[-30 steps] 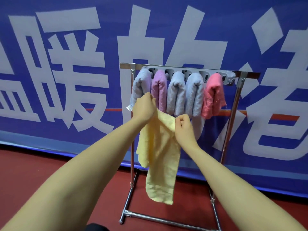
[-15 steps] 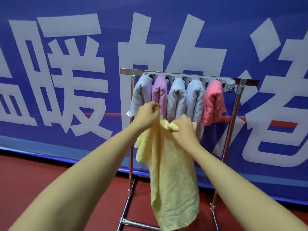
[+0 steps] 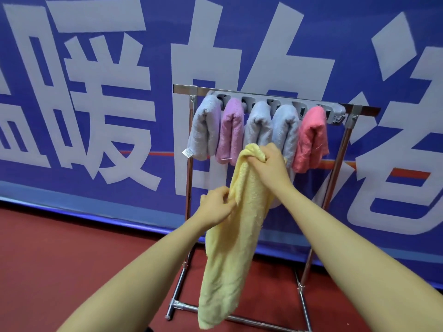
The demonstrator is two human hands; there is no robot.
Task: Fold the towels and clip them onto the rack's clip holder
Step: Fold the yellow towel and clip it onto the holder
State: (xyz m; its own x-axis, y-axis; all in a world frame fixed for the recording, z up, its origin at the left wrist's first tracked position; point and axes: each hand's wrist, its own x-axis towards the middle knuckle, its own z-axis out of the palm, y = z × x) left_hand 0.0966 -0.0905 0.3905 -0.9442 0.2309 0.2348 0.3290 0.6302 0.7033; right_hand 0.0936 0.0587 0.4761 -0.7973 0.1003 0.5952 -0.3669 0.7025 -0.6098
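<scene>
Rack (image 3: 335, 168): polished, glossy metal tube | clip holder (image 3: 335, 111): matt grey plastic | yellow towel (image 3: 230, 248): nubbly, matt terry cloth | hung towels (image 3: 257, 125): plush fleece | floor (image 3: 72, 259): matt red

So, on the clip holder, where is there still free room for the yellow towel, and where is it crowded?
Free: the holder's right end, between the pink towel and the rack's right post. Crowded: the left end to the pink towel, five towels side by side. Both hands grip the yellow towel.
</scene>
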